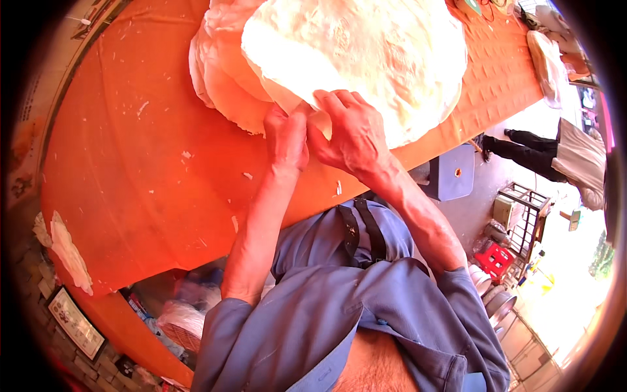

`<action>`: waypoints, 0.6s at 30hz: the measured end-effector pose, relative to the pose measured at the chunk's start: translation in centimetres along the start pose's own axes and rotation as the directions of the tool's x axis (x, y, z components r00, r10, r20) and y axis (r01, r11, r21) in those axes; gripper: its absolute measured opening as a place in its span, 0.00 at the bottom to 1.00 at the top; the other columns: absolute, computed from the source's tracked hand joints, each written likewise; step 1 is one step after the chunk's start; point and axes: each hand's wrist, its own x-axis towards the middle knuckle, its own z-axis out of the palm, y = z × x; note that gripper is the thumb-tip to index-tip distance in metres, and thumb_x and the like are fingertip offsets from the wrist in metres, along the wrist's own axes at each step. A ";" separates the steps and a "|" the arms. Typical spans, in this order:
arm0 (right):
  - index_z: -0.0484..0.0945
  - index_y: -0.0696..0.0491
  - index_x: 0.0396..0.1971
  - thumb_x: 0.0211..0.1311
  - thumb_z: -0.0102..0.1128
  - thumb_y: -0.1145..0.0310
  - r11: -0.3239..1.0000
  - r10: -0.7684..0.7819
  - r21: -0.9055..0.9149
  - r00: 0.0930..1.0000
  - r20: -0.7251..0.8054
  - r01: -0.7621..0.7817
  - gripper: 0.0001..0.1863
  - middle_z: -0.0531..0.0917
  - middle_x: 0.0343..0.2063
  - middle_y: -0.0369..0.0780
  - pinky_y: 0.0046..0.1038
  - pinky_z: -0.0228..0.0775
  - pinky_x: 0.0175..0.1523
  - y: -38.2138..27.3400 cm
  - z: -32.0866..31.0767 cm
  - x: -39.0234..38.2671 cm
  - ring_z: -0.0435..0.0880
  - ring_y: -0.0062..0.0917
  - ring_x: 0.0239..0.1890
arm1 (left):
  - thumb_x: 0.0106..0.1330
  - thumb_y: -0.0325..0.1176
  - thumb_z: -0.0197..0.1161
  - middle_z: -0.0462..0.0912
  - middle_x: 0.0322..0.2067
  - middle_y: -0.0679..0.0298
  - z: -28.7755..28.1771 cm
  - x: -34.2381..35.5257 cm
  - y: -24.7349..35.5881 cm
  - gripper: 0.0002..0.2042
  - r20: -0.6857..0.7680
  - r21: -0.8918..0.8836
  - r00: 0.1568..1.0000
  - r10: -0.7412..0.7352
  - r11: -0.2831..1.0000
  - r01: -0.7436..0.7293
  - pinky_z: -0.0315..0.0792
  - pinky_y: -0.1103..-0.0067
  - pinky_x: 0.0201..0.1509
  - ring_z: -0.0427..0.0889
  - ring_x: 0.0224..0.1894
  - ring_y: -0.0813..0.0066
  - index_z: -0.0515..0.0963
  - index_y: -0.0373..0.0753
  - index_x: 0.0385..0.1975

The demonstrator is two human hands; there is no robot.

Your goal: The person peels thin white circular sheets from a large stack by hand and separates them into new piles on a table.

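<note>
A stack of thin, pale, ragged-edged round sheets (366, 59), like flatbread, lies on the orange-covered table (130, 183). The top sheet is brightly lit; the lower ones fan out toward the left. At the stack's near edge, my left hand (285, 139) is closed with its fingers curled at the sheet's rim, its fingertips partly hidden. Beside it, my right hand (347, 134) has bent fingers on the top sheet's edge, gripping it, with the thumb pointing down close to my left hand.
Pale scraps (70, 250) lie at the table's left corner. On the right are a blue-grey stool (450, 170), another person (568, 157) in dark trousers, a metal rack (522, 222) and a red crate (491, 261). A plastic-covered basket (179, 326) sits below the table.
</note>
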 end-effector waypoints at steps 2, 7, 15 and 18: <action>0.79 0.58 0.41 0.44 0.65 0.68 0.997 0.042 -0.059 0.999 0.005 -0.042 0.20 0.82 0.32 0.48 0.40 0.74 0.39 -0.7 -0.2 0.3 0.81 0.44 0.36 | 0.63 0.22 0.53 0.80 0.36 0.68 -0.7 0.2 -0.3 0.09 0.004 -0.038 0.997 -0.073 0.997 0.073 0.72 0.82 0.35 0.78 0.36 0.81 0.77 0.36 0.41; 0.76 0.54 0.26 0.40 0.65 0.67 0.985 0.029 -0.169 0.998 -0.061 -0.039 0.12 0.79 0.25 0.44 0.41 0.71 0.35 0.0 -1.5 0.3 0.79 0.41 0.32 | 0.70 0.29 0.55 0.81 0.45 0.65 -0.8 -2.2 -1.4 0.11 0.230 -0.212 0.952 -0.202 0.944 0.252 0.76 0.77 0.48 0.80 0.46 0.77 0.75 0.36 0.49; 0.85 0.51 0.31 0.56 0.61 0.71 0.982 0.191 0.019 0.977 -0.096 -0.190 0.06 0.83 0.19 0.37 0.30 0.75 0.30 7.2 -16.1 5.9 0.82 0.33 0.21 | 0.71 0.32 0.56 0.81 0.50 0.62 -5.8 -3.0 -4.9 0.11 0.228 -0.362 0.942 -0.247 0.877 0.317 0.76 0.68 0.57 0.79 0.54 0.64 0.75 0.39 0.50; 0.84 0.51 0.44 0.59 0.65 0.66 0.825 -0.003 -0.539 0.952 -0.307 -0.171 0.13 0.86 0.21 0.40 0.32 0.77 0.31 3.4 -21.0 7.6 0.81 0.25 0.20 | 0.71 0.31 0.57 0.82 0.46 0.61 -5.3 -2.5 -3.8 0.08 0.216 -0.294 0.939 -0.266 0.900 0.322 0.77 0.69 0.56 0.81 0.52 0.65 0.78 0.38 0.45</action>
